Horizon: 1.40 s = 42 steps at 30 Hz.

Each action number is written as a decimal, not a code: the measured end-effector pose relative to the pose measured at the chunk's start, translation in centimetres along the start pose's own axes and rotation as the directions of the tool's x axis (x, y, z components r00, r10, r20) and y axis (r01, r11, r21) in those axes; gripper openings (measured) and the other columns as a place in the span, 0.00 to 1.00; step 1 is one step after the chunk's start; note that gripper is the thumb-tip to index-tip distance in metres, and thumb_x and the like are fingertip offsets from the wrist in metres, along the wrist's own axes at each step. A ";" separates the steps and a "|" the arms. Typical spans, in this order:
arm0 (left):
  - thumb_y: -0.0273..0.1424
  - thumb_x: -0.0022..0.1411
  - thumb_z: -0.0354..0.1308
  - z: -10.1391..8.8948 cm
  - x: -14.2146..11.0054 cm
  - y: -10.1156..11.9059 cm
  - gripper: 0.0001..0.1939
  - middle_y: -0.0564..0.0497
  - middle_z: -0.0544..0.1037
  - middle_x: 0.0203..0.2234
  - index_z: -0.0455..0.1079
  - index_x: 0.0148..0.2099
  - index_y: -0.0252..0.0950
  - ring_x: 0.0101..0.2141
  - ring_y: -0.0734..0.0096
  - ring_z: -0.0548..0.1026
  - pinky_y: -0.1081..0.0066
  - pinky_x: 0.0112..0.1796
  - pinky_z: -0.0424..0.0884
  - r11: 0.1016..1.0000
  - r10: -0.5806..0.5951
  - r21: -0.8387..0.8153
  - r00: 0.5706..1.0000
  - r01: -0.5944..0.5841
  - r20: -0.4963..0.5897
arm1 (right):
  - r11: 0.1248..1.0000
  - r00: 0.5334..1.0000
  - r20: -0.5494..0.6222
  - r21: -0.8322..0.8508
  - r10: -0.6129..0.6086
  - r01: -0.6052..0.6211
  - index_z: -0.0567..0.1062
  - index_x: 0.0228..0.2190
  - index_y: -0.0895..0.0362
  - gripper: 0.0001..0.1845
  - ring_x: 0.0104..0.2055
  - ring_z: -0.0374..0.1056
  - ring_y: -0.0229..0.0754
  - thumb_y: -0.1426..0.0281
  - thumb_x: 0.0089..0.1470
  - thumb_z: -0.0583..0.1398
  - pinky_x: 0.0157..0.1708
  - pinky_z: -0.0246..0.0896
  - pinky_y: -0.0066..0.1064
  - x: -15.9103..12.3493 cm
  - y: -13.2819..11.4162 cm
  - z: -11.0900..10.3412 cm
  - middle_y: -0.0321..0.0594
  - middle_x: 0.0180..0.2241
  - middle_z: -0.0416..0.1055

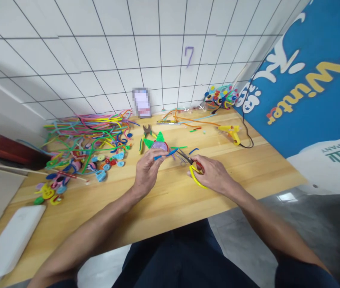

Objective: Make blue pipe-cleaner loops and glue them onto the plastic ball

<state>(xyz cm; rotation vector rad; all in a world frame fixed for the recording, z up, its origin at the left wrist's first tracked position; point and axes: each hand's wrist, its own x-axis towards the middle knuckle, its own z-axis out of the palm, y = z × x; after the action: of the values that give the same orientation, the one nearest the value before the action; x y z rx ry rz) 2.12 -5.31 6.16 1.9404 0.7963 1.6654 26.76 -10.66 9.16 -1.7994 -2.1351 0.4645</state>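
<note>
Pinching the strip (173, 152) in the left hand (147, 169), gripping the scissors (190, 161) in the right hand (214, 173), cut slowly and squarely.

Center of frame: the left hand (146, 172) pinches a blue pipe cleaner (173, 152); the right hand (215, 174) holds scissors (198, 182), blade tips at the strip's right end. Just above the left hand: a purple disc (159, 147) with green pointed pieces (160, 137), near pliers (147, 131). Right of center: a yellow glue gun (232, 133). Left: piled multicolored pipe cleaners (93, 125). Lower left: a white rectangular device (12, 238).
</note>
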 end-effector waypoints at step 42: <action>0.21 0.74 0.57 2.9 -4.4 0.0 0.14 0.42 0.86 0.45 0.79 0.56 0.36 0.47 0.66 0.86 0.67 0.51 0.85 0.967 0.230 0.033 0.917 -0.254 0.327 | 0.953 0.968 -0.246 -0.300 -0.042 -0.035 0.78 0.53 0.57 0.21 0.50 0.72 0.55 0.68 0.59 0.61 0.40 0.62 0.37 1.7 1.7 5.2 0.51 0.44 0.78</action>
<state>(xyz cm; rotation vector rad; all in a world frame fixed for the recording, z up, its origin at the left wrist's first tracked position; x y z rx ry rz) 4.58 -8.26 2.52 2.3643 0.5146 1.4059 25.74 -8.93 3.74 -1.8910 -2.1175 -0.0974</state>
